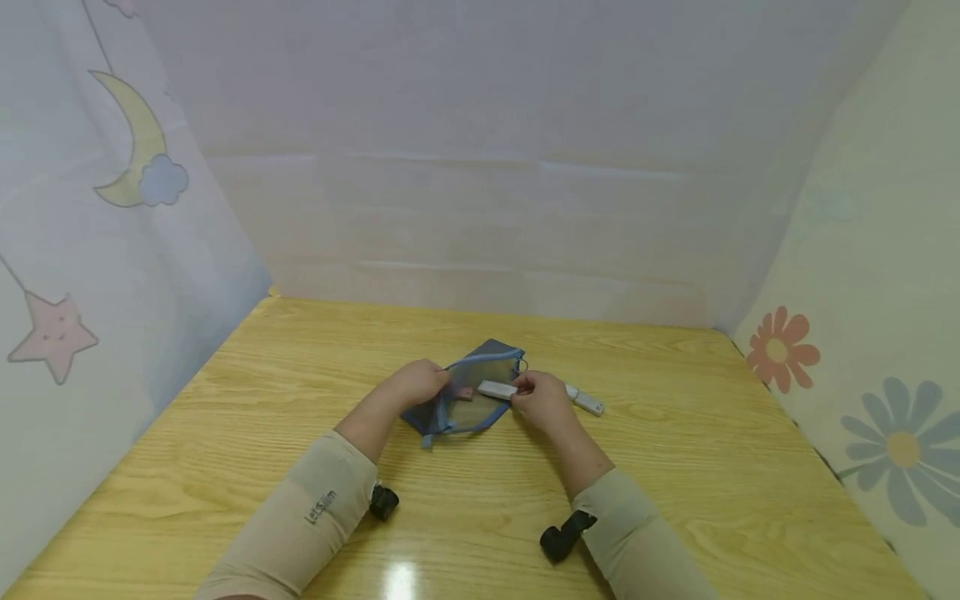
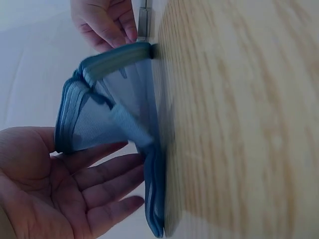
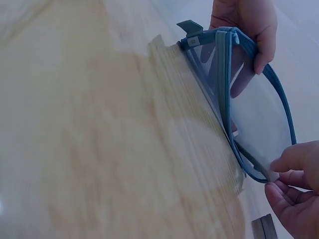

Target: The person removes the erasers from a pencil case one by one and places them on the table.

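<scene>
My left hand (image 1: 417,384) pinches the rim of a blue mesh zipper pouch (image 1: 492,348), thumb on one side and fingers on the other. The pouch gapes with its mouth towards me. My right hand (image 1: 543,402) pinches a slim pale grey stick (image 1: 496,389), whose far end reaches into the mouth of the pouch. In the right wrist view, thumb and fingertips grip the stick (image 3: 268,173) at the pouch's lower rim. A small pink object (image 1: 464,393) shows inside the pouch. Its kind cannot be told.
Just right of my right hand, a white and grey stick (image 1: 588,404), like a USB flash drive, lies on the wooden table (image 1: 675,467). A metal ring (image 1: 523,365) hangs at the pouch's corner. Printed sheets (image 1: 487,217) wall the table at the back and both sides.
</scene>
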The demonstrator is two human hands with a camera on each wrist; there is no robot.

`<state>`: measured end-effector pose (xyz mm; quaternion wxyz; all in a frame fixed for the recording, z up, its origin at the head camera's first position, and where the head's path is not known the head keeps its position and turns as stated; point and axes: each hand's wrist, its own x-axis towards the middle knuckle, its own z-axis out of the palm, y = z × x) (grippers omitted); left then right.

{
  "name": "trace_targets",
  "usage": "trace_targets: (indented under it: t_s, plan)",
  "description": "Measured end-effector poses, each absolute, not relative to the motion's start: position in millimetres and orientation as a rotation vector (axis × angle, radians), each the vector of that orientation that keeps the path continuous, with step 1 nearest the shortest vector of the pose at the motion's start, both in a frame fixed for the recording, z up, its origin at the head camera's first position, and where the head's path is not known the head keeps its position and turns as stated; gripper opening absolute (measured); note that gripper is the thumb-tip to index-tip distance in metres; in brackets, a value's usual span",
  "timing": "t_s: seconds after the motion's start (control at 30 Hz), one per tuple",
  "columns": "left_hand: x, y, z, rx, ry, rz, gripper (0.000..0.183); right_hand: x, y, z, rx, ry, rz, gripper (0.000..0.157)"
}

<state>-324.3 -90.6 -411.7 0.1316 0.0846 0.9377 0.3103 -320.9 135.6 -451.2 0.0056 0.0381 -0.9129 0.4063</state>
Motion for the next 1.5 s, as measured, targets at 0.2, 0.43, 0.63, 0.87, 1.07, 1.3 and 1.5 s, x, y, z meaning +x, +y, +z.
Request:
trace_targets:
  t_s: [0.2,0.43,0.63,0.87,1.07,1.3,1.5]
  plan:
    - [-323,-91,-408,0.258,2.749,0.842,0.042,-321,136,-451,0.132,-2.846,1.328,0.016]
    - [-321,-91,-406,0.244,2.737,0.861,0.041,-320,136,-450,0.125,-2.849,1.340,0.016]
    - [-323,-92,-410,0.199,2.716,0.957,0.040,-321,142,-446,0.089,-2.822,1.390,0.016]
    - [-326,-94,-417,0.126,2.698,1.048,0.035,-321,166,-430,0.126,-2.840,1.400,0.019]
    - [-326,-96,-419,0.133,2.728,1.018,0.036,-318,200,-420,0.188,-2.878,1.349,0.023]
    - [-326,-99,-419,0.129,2.711,0.969,0.026,-312,242,-417,0.195,-2.899,1.363,0.027]
    - [-325,-99,-418,0.141,2.715,0.897,0.024,-309,267,-418,0.166,-2.855,1.402,0.030]
